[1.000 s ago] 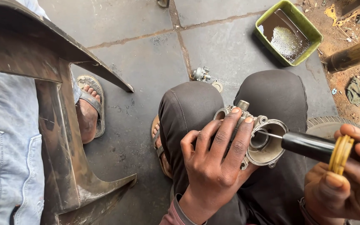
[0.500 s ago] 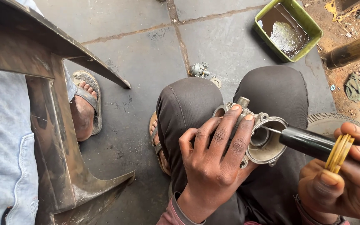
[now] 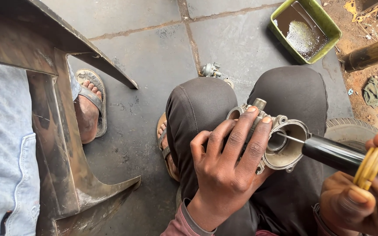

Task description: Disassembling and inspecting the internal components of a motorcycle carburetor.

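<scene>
Roadside repair workshop: carburettor part (image 3: 281, 142), oily tray (image 3: 305, 30), dirt.

Bare floor (image 3: 154, 57) ahead — stool (image 3: 62, 131) (metal) blocks leftward.

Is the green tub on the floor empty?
No, the green tub holds dark liquid with a foamy patch, and it sits on the floor beyond the person's knees.

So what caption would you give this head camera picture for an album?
Left hand grips a metal carburettor body over the knees; right hand pokes a black-handled tool into its bowl.
</scene>
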